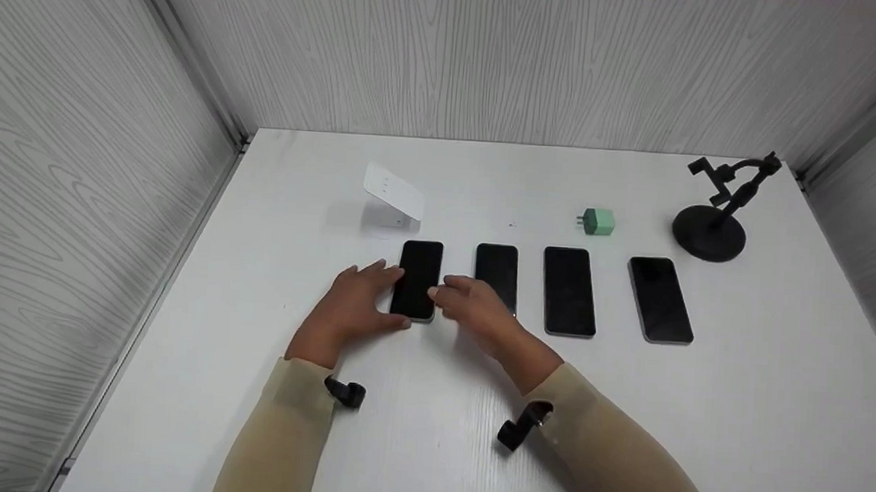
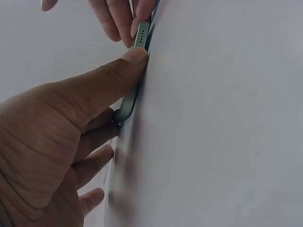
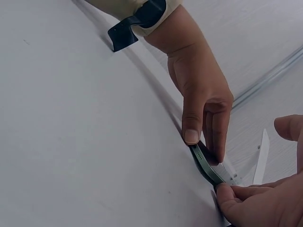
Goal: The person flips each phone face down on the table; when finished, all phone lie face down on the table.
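A smartphone (image 1: 416,278) with a dark screen and a greenish edge lies face up on the white table, leftmost in a row of phones. My left hand (image 1: 352,301) holds it from the left, thumb at the near bottom edge and fingers along the left side. On the opposite side my right hand (image 1: 479,312) pinches the phone's right edge with thumb and fingertips. The right wrist view shows both hands at the green rim (image 3: 206,166) of the phone, beside its speaker holes. Partly behind the right hand is a second black phone (image 1: 497,268).
Farther right lie a third phone (image 1: 569,290) and a slightly turned fourth phone (image 1: 661,299). Behind the row stand a white tilted holder (image 1: 393,191), a green charger plug (image 1: 599,221) and a black round-based stand (image 1: 708,234). Grey wood-grain panels (image 1: 448,59) enclose the table.
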`<state>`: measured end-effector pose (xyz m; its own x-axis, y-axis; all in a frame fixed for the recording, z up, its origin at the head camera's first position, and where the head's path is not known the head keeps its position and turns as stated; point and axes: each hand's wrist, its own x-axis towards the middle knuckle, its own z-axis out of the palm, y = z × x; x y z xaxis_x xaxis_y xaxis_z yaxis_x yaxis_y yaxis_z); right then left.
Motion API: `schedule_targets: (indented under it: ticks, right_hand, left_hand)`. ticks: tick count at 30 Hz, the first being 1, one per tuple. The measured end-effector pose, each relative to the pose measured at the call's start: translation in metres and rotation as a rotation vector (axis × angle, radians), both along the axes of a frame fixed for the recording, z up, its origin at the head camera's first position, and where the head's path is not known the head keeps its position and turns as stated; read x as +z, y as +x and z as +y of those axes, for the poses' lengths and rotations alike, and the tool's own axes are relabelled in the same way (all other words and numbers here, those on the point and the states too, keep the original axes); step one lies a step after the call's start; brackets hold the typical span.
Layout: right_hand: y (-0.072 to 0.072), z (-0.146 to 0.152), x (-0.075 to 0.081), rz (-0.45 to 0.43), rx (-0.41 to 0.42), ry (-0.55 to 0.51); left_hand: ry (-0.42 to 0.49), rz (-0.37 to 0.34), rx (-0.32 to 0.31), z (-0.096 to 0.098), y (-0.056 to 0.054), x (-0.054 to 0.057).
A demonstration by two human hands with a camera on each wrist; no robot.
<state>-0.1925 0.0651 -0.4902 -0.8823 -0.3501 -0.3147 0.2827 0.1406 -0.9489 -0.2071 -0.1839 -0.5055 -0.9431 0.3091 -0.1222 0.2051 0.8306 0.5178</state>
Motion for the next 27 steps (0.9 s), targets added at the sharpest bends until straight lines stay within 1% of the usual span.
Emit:
schedule_targets:
  ticks: [6,9,13,15,17,19,22,27]
  right_hand:
    - [0.001,-0.003,-0.003,0.003,-0.049,-0.044]
    - [0.002,-0.005,-0.006,0.002,-0.069,-0.052]
    - [0.001,-0.009,-0.008,-0.027,-0.107,-0.091]
    - [-0.001,-0.011,-0.008,-0.037,-0.128,-0.102]
    - [-0.002,-0.013,-0.006,-0.038,-0.138,-0.095]
    - [-0.003,-0.014,-0.005,-0.014,-0.126,-0.058]
    - [-0.003,-0.017,-0.004,0.052,-0.09,0.032]
    - [-0.001,-0.023,-0.003,0.211,-0.043,0.162]
  left_hand:
    - [-0.017,0.045,-0.024,0.0,-0.003,0.0]
    - [-0.027,0.052,-0.02,0.0,-0.003,0.0]
    - [-0.035,0.062,-0.007,0.001,-0.002,0.001]
    - [-0.031,0.073,-0.003,0.001,-0.001,0.002]
    - [-0.028,0.093,-0.013,0.001,0.0,0.003]
    - [-0.019,0.105,-0.023,0.001,0.001,0.003]
    - [-0.003,0.12,-0.035,0.001,0.004,0.003]
    - [0.034,0.108,-0.024,0.001,0.008,0.002]
